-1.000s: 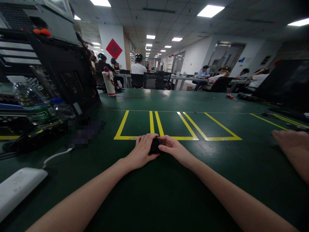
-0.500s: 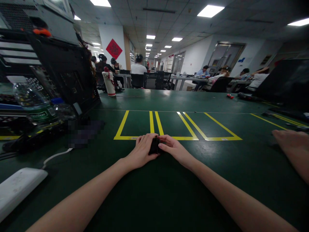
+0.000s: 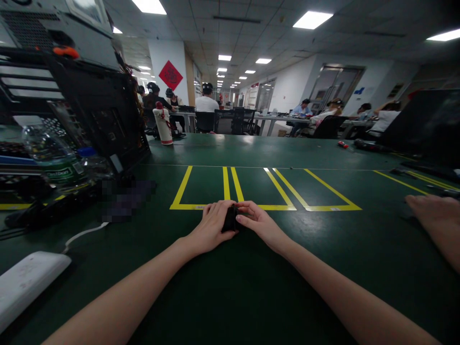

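A small black box-shaped object [image 3: 230,221] rests at the middle of the green table [image 3: 230,287], just below the yellow tape lines. My left hand [image 3: 212,221] is wrapped over its left side, fingers across the top and thumb along the near edge. From the right, my right hand [image 3: 257,219] touches the object with thumb and fingertips. Most of the object is covered by my hands, so its exact kind cannot be made out.
Yellow tape [image 3: 230,208] marks sections beyond my hands. To the left are a white power strip [image 3: 34,278], a plastic bottle [image 3: 53,158] and black computer cases [image 3: 104,115]. A white tumbler [image 3: 163,125] stands farther back. Another person's hand [image 3: 429,213] rests at the right.
My hands keep nearly the same pose on the black object. The whole view has shifted slightly; no clear movement of the object shows.
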Available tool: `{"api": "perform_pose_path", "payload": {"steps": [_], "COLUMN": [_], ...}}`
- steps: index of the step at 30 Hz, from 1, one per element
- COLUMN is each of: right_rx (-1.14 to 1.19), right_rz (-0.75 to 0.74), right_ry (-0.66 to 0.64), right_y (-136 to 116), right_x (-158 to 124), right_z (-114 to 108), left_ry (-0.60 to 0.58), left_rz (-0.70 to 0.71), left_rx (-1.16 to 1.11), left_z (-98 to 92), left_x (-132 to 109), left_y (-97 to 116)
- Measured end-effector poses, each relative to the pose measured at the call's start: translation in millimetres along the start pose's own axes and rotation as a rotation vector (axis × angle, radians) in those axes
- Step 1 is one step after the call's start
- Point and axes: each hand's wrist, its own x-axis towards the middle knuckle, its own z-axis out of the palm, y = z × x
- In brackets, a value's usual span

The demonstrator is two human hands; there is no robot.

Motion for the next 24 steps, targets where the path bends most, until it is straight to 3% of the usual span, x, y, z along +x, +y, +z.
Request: {"api": "perform_pose_path", "payload": {"steps": [7, 16, 24], "right_rx": [0.12, 0.012, 0.158], "right_rz": [-0.002, 0.017, 0.02], "right_ry": [-0.112, -0.007, -0.145], "right_y": [-0.2, 1.2, -0.2], "right_x": [0.1, 0.5, -0.8], "right_z": [-4.2, -1.8, -5.3], "left_ry": [0.004, -0.015, -0.004], "left_rz": [-0.005, -0.009, -0.003], "left_rx": [0.011, -0.002, 0.003], "left_z": [-0.2, -4.3, -1.7], "left_x": [-0.1, 0.0, -0.4], "left_y": [1.2, 3.3, 2.1]}}
